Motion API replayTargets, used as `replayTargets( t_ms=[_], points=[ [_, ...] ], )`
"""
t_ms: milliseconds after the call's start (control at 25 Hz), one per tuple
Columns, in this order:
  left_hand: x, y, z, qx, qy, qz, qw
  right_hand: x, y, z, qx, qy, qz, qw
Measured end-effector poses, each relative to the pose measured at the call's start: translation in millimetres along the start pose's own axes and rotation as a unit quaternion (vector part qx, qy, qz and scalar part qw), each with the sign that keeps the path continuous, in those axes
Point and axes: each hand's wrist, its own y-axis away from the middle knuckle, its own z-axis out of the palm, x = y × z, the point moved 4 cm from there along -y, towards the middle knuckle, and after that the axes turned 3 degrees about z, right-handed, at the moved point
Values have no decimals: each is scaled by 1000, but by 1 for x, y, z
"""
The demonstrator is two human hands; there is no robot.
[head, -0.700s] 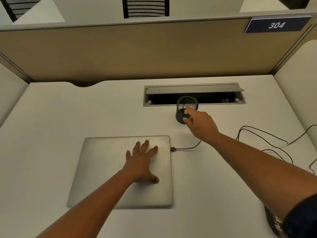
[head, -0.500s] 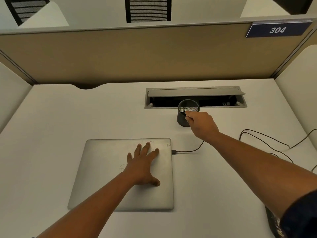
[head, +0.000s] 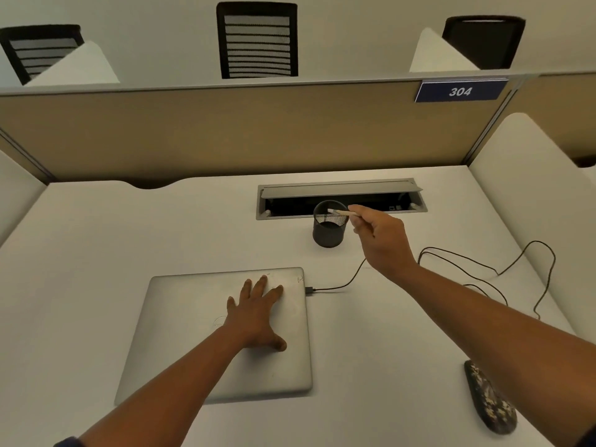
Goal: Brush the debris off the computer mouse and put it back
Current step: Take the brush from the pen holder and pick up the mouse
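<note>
1. The fingers (head: 263, 287) of the left hand (head: 254, 321) lie spread and flat on the lid of the closed laptop (head: 180, 343), holding nothing.
2. Farther right, the right hand (head: 382, 240) has its fingers pressed together in a pinch on a thin pale brush (head: 338, 211), whose far end is over the mouth of the black mesh cup (head: 329, 233).
3. The computer mouse (head: 490, 401), in a camouflage pattern, lies on the worktop (head: 96, 246) near the front right, partly hidden under the right forearm.
4. Progress, as I judge it: only the tool is in hand; brushing and setting the mouse back are not yet done.
5. Room: bare worktop spans between laptop and mouse. A black cable (head: 483, 272) loops just behind the mouse, the open cable tray (head: 338, 188) sits behind the cup, and the right side panel (head: 532, 195) stands close.
</note>
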Motion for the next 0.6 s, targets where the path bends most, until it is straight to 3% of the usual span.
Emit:
replayTargets(
  t_ms=[360, 600],
  points=[
    [29, 23, 7, 95, 56, 56, 992, 23, 103, -66, 57, -210, 135, 967],
    [103, 33, 26, 82, 101, 146, 981, 48, 166, -94, 109, -284, 217, 928]
  ],
)
